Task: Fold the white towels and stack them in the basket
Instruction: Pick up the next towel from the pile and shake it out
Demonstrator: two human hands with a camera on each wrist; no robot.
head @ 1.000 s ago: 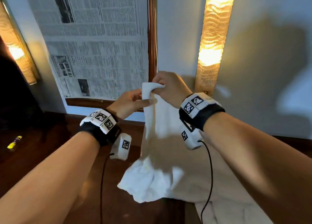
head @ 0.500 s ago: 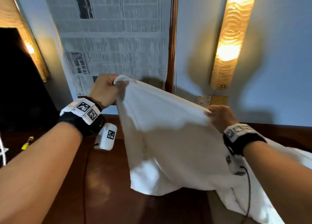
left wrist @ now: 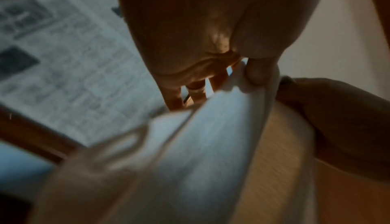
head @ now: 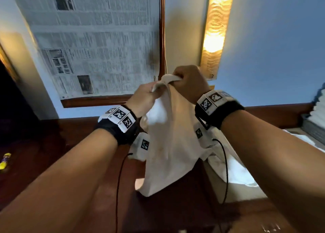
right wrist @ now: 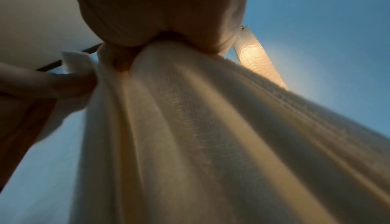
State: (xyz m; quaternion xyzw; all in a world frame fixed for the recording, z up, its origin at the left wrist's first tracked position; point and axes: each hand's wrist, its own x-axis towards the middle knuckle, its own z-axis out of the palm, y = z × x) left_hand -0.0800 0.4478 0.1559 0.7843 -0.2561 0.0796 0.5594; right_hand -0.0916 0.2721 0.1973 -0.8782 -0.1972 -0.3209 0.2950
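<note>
A white towel hangs doubled in the air above a dark wooden table. Both hands meet at its top edge. My left hand pinches one corner, and in the left wrist view the thumb presses the cloth against the fingers. My right hand grips the neighbouring corner in a closed fist, the towel falling from it in long pleats in the right wrist view. The towel's lower edge hangs just above the table. More white towel cloth lies on the table at the right. No basket shows.
A newspaper-covered panel in a wooden frame and a lit wall lamp stand behind the hands. A small yellow object lies on the table at far left. A grey and white woven thing sits at the right edge.
Half a second ago the hands were spread wide with the towel stretched between them. They have come together again, so the towel hangs folded in half.
</note>
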